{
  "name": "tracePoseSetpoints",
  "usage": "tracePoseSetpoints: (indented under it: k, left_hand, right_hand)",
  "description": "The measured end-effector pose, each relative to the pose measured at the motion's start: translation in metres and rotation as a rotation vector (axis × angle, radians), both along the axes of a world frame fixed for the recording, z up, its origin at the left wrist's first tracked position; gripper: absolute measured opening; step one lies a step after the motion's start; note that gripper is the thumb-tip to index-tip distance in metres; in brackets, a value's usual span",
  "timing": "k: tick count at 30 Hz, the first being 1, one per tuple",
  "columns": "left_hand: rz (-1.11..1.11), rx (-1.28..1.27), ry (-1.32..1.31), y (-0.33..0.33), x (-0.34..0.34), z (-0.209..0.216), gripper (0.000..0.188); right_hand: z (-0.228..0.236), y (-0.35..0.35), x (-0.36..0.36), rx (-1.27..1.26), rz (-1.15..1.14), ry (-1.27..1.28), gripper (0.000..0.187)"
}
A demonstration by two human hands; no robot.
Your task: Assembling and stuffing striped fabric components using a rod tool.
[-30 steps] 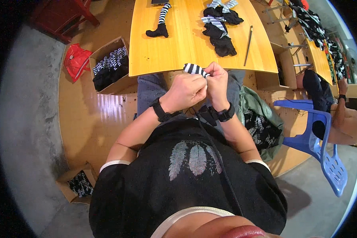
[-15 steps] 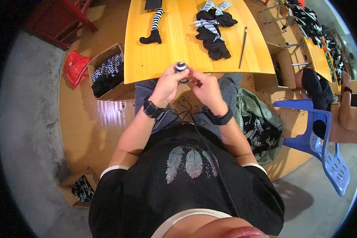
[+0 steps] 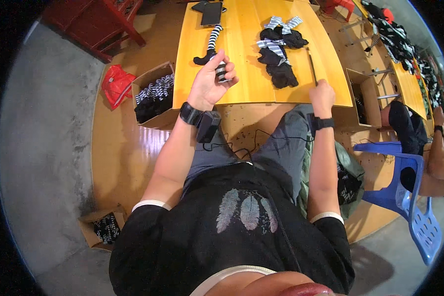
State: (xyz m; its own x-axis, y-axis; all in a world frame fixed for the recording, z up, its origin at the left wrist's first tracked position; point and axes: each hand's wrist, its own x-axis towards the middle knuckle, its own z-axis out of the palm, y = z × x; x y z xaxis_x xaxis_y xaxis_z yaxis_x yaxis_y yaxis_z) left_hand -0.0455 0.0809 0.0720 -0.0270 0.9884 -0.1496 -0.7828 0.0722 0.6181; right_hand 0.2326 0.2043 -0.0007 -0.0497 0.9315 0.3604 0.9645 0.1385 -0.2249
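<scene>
My left hand point(image 3: 209, 81) is closed around a black-and-white striped fabric piece point(image 3: 221, 72), held just over the table's near edge. The fingers cover much of it. On the right, my right hand point(image 3: 323, 97) grips the near end of a thin dark stick point(image 3: 312, 64), which lies over the table top. Past my left hand lies a striped fabric leg with a black foot point(image 3: 215, 40). Between my hands and farther back sits a pile of black fabric pieces with grey-striped bands point(image 3: 280, 54).
A yellow table point(image 3: 241, 29) carries phones point(image 3: 211, 14) at its far side. Cardboard boxes point(image 3: 159, 116) of striped pieces flank it. A red bag point(image 3: 117, 86) lies left. At right are a green sack point(image 3: 348, 153), a blue plastic chair point(image 3: 419, 217) and another person's arm point(image 3: 436, 148).
My hands have parted. The left moved slightly up with the striped piece; the right went rightward and took the stick's near end, which has swung right. The view has shifted.
</scene>
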Motion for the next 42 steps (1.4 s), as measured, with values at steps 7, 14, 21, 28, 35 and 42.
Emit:
tracePoseSetpoints:
  k: [7, 14, 21, 28, 35, 42]
  left_hand:
    - [0.032, 0.064, -0.141, 0.009, -0.014, 0.006, 0.03]
    - [0.112, 0.061, -0.19, 0.014, -0.006, 0.028, 0.037]
    - [-0.01, 0.179, -0.259, 0.008, -0.01, 0.041, 0.039]
    - [-0.07, 0.353, -0.114, -0.01, 0.004, 0.048, 0.031]
    - [-0.059, 0.419, -0.005, -0.021, 0.025, 0.053, 0.036]
    - [-0.13, 0.363, 0.032, -0.041, 0.054, 0.038, 0.046]
  right_hand:
    - [0.005, -0.043, 0.018, -0.111, 0.178, 0.645, 0.019]
    - [0.076, -0.161, -0.028, -0.976, 0.787, 1.312, 0.014]
    - [0.07, -0.174, -0.052, -0.923, 0.818, 1.258, 0.019]
    - [0.066, -0.181, -0.072, -0.896, 0.797, 1.387, 0.022]
    - [0.057, -0.197, -0.089, -0.72, 0.747, 1.417, 0.019]
    - [0.065, -0.184, -0.104, -0.571, 0.795, 1.487, 0.019]
